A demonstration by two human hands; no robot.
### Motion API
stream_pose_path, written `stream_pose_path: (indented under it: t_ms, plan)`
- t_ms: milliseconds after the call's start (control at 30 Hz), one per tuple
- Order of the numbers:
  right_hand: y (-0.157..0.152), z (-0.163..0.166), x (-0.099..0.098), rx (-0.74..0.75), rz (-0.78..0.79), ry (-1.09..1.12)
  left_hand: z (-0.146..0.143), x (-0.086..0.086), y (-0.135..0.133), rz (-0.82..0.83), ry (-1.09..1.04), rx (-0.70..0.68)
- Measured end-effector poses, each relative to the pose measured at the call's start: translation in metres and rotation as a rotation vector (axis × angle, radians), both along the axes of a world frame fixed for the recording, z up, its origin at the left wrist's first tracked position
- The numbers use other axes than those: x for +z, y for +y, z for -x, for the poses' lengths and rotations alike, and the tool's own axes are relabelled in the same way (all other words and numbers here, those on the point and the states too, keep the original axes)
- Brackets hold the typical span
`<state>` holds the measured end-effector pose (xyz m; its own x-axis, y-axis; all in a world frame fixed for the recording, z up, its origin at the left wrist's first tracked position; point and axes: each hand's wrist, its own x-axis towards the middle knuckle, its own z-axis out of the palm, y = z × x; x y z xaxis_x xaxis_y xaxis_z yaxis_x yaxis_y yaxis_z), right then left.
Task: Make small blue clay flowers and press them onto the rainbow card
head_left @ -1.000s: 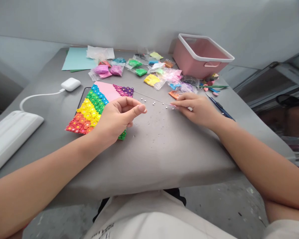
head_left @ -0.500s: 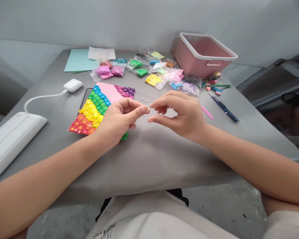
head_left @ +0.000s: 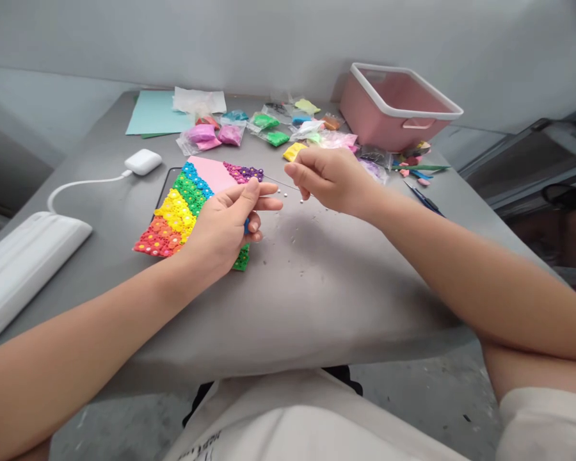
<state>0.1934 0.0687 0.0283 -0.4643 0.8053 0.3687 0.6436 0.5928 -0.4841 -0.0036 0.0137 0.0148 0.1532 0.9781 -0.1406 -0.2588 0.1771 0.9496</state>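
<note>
My left hand (head_left: 230, 221) hovers over the right side of a board (head_left: 208, 171) covered in rainbow stripes of tiny clay flowers, with a bare pink band. Its index and middle fingers are stretched out, and I see nothing held in them. Between the lower fingers a blue patch shows, probably the board's blue stripe. To the right, my right hand (head_left: 329, 179) is closed in a pinch, thumb against curled index finger; whatever is in the pinch is too small to make out. A thin metal rod (head_left: 283, 182) lies behind, partly covered by the right hand. Small white beads (head_left: 285, 194) lie below it.
Bags of coloured clay (head_left: 230, 133) lie along the back, beside a pink basket (head_left: 384, 118). Light blue sheets (head_left: 153, 114) are at back left. A white power bank (head_left: 33, 272) is cabled to a white case (head_left: 143, 162). A dark pen-like tool (head_left: 425, 197) lies right.
My hands have moved apart. The left thumb and fingers have loosened from their pinch. My right hand has lifted away from me and its thumb and index finger have closed together.
</note>
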Motion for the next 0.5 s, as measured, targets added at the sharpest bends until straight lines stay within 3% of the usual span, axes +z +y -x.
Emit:
stream_pose_path:
  t_ms: [267,500]
  plan:
    - [0.036,-0.008,-0.009,-0.038,0.078,-0.349,-0.002,0.005,0.001,0.035,0.005,0.035]
    - [0.047,-0.017,-0.017,-0.064,0.064,-0.433,0.001,-0.001,0.001,-0.043,0.029,-0.011]
